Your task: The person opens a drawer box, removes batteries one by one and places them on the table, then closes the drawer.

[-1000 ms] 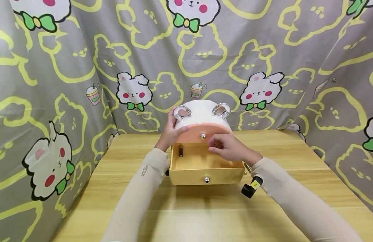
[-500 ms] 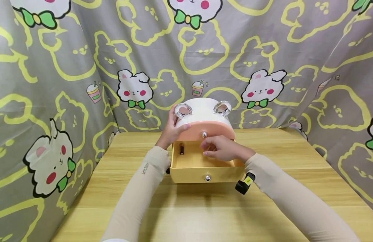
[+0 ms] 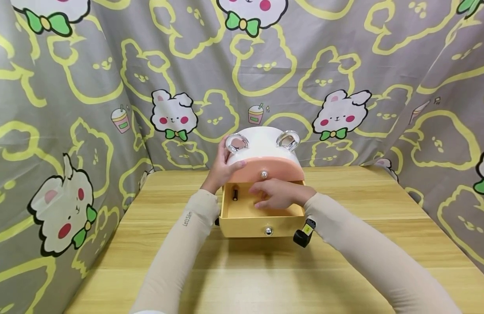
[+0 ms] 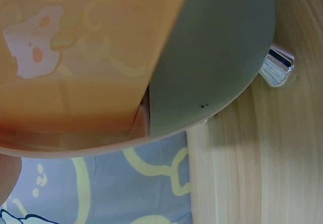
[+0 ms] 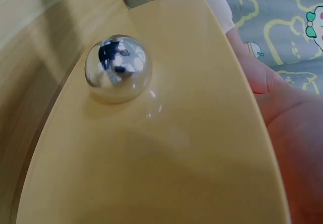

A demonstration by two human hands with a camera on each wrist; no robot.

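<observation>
A small storage box [image 3: 261, 146] with a white top and silver ring ears stands on the table. Its pink upper drawer [image 3: 281, 168] is closed; the yellow lower drawer [image 3: 246, 227] is pulled out. Inside, near the left wall, a small dark battery [image 3: 235, 194] stands out against the yellow floor. My left hand [image 3: 222, 169] grips the box's left side, thumb over the front edge. My right hand [image 3: 280, 194] hangs over the drawer, thumb and fingers apart, pointing left towards the battery. In the right wrist view the drawer's silver knob [image 5: 118, 68] shows large.
The wooden table [image 3: 250, 285] reaches in front of the box and to both sides. A patterned curtain [image 3: 210, 65] closes off the back and sides. A black wrist camera [image 3: 304, 233] on my right sleeve hangs by the drawer's right front corner.
My right hand has moved left across the drawer, from its right side to over its middle, closer to the battery. The left hand keeps its grip on the box.
</observation>
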